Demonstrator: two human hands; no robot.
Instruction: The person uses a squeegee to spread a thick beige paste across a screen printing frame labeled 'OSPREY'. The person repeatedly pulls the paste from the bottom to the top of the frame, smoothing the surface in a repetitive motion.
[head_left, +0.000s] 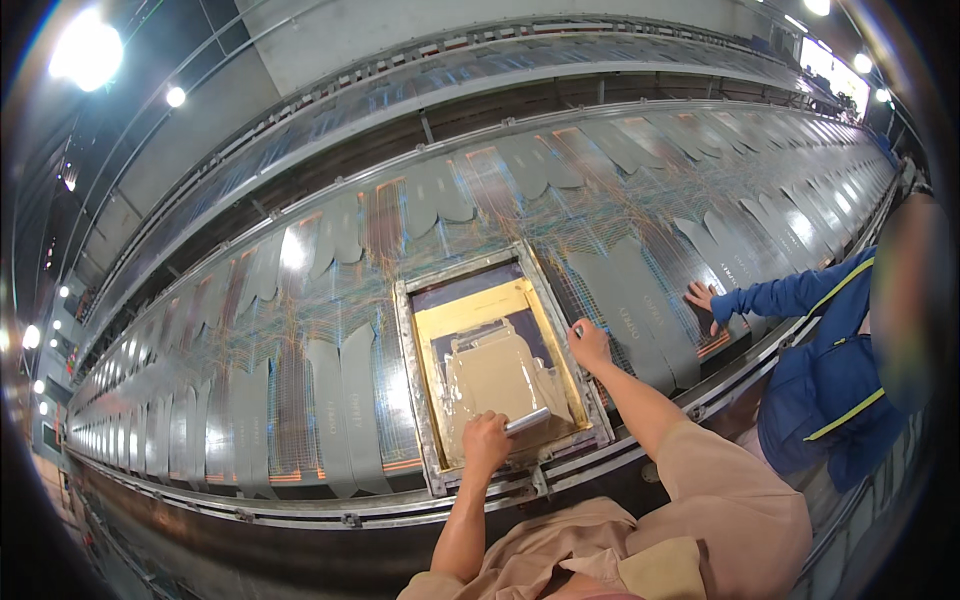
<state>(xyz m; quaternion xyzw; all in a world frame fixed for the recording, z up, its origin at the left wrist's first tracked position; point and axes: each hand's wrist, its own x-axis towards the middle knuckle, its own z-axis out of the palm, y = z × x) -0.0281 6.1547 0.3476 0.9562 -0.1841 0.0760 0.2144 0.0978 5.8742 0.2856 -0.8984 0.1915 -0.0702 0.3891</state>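
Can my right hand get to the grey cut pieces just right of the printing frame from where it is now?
Probably yes: the right hand rests on the frame's right edge, and the grey pieces lie beside it, nothing between.

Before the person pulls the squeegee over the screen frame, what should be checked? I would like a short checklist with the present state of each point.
1. Left hand grips the metal-handled squeegee: ok.
2. Right hand rests on the right edge of the metal-rimmed rectangular screen frame: ok.
3. Beige ink lies on the mesh: ok.
4. Frame sits exactly over a grey fabric piece: cannot tell.
5. The co-worker's hand in the blue sleeve is apart from the frame: ok.
6. Squeegee blade flat on the mesh: cannot tell.
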